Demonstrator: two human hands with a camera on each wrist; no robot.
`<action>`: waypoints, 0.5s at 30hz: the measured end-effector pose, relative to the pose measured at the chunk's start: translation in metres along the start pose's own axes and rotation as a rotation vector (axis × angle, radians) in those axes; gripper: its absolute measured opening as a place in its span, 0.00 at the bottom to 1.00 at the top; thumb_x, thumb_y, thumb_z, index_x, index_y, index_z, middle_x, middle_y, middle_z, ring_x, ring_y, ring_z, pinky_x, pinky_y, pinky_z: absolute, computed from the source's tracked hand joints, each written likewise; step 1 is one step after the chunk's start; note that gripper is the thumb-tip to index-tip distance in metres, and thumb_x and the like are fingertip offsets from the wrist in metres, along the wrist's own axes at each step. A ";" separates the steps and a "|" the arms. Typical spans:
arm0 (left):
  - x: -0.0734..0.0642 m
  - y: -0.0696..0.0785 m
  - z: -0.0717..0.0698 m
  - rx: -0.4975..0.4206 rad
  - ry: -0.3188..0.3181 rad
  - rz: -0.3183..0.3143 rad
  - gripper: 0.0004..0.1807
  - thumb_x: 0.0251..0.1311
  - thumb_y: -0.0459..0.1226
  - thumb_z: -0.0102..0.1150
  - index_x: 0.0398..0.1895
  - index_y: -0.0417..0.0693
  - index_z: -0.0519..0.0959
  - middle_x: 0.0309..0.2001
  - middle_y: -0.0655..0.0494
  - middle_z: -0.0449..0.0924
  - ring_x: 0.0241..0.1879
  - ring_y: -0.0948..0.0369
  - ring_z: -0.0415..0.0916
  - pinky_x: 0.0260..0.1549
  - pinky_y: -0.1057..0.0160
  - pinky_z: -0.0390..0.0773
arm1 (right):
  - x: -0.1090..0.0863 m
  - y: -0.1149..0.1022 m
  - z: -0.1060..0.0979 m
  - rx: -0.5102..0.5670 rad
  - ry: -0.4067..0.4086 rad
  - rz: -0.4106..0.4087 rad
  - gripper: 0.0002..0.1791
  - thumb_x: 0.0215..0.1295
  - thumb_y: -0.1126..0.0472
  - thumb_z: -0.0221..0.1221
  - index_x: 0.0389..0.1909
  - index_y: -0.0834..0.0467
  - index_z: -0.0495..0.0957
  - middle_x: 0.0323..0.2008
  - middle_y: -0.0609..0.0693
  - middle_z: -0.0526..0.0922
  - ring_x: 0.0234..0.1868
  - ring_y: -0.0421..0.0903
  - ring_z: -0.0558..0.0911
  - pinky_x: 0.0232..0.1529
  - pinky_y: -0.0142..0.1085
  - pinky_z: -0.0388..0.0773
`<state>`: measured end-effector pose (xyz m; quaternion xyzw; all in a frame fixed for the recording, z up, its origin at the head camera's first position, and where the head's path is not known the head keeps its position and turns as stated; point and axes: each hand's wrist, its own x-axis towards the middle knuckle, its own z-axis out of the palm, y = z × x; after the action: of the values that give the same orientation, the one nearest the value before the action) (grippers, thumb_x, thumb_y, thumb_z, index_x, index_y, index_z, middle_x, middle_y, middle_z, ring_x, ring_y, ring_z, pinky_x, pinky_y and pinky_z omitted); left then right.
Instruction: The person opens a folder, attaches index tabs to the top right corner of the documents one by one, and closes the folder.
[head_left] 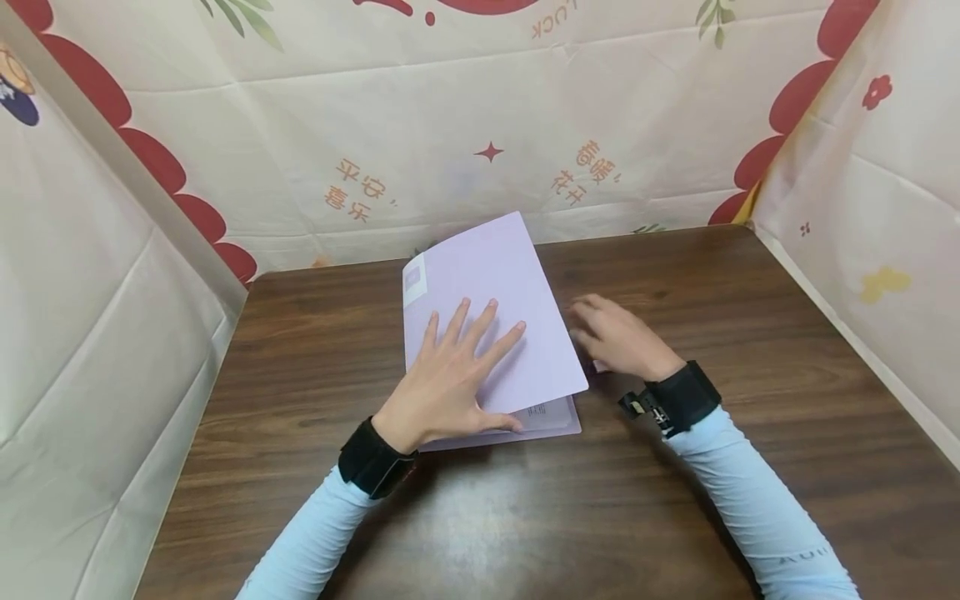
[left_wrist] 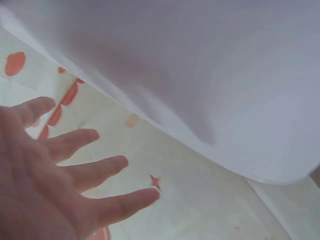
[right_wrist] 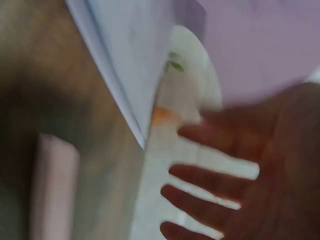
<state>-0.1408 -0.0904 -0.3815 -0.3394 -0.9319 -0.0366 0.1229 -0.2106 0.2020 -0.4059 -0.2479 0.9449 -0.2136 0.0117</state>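
Likely closing the folder (head_left: 491,267), half-open on the table (head_left: 480,517); should next call for pressing flat. Spreads the left hand (head_left: 450,375) across the folder, gripping nothing; holds the right hand (head_left: 622,337) open, seemingly empty, right of the folder near a pink item (right_wrist: 55,190). Can read LUCK, 平安喜乐, 春暖花开 on the cloth (head_left: 480,108) behind the folder; cannot read its label (head_left: 414,280).

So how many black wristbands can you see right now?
2: one wristband on the left wrist, behind the left hand at the purple folder; another wristband behind the right hand, right of the folder. Neither is hidden.
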 end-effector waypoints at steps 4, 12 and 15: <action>0.001 0.012 -0.007 0.020 0.054 0.082 0.57 0.54 0.66 0.64 0.84 0.67 0.48 0.83 0.47 0.51 0.81 0.40 0.51 0.71 0.29 0.59 | 0.000 -0.007 0.025 0.140 -0.066 -0.162 0.32 0.70 0.57 0.64 0.73 0.59 0.70 0.71 0.63 0.72 0.70 0.61 0.74 0.67 0.62 0.72; -0.034 0.005 -0.040 0.151 0.584 0.247 0.54 0.48 0.34 0.60 0.82 0.64 0.54 0.84 0.40 0.43 0.81 0.33 0.45 0.73 0.28 0.53 | 0.005 -0.025 0.047 -0.049 -0.162 -0.128 0.46 0.42 0.43 0.82 0.65 0.52 0.79 0.71 0.60 0.74 0.72 0.59 0.72 0.74 0.63 0.62; -0.061 -0.008 -0.052 0.331 0.794 0.193 0.50 0.49 0.29 0.53 0.81 0.65 0.60 0.86 0.49 0.37 0.84 0.41 0.32 0.79 0.36 0.41 | 0.005 -0.029 0.045 -0.106 -0.222 -0.070 0.46 0.43 0.40 0.80 0.66 0.49 0.79 0.76 0.60 0.68 0.77 0.61 0.66 0.77 0.63 0.57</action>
<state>-0.0897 -0.1424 -0.3471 -0.3601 -0.7698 -0.0027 0.5270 -0.1960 0.1592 -0.4350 -0.3032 0.9384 -0.1351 0.0958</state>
